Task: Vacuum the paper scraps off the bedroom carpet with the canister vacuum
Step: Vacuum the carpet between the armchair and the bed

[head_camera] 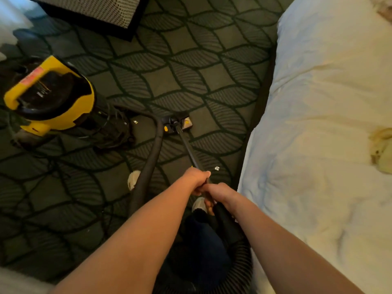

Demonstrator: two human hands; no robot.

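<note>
A yellow and black canister vacuum (49,96) stands on the dark leaf-patterned carpet (191,66) at the left. Its black hose (151,149) loops down to the handle. The black wand (189,149) runs from my hands forward to the floor head (177,124), which rests flat on the carpet. My left hand (196,179) grips the wand higher up; my right hand (219,193) grips it just behind, at the handle. One white paper scrap (135,122) lies left of the floor head. Another paper scrap (216,168) lies right of the wand, near the bed.
A bed with white bedding (318,124) fills the right side, its edge close to the wand. A dark-framed piece of furniture (101,11) stands at the top left. A tangled black power cord (114,128) lies beside the vacuum. My slippered feet (133,179) are below the hands.
</note>
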